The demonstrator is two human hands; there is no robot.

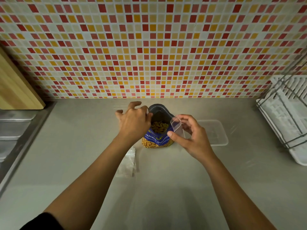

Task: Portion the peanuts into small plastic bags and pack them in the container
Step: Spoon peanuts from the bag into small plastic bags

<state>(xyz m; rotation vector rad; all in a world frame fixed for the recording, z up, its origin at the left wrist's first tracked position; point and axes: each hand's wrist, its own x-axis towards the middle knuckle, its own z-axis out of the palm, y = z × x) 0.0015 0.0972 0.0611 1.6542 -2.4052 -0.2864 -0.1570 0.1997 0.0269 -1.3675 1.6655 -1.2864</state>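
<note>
Clearly, the peanut bag (157,140) stands upright near the back edge of the worktop (83,146), about at its middle. Its long axis is vertical and its open mouth points up, with peanuts (158,127) visible inside. The left hand (132,121) pinches the left rim of the mouth, thumb inside and the other fingers spread. The right hand (191,136) holds a small plastic bag (177,127) between thumb and fingers, just beside the mouth, with its opening upward. I think this small bag is very light, soft and slippery, so it is best taken at the stiffer top strip. The clear container (216,135) lies between the peanut bag and the right edge.
</note>
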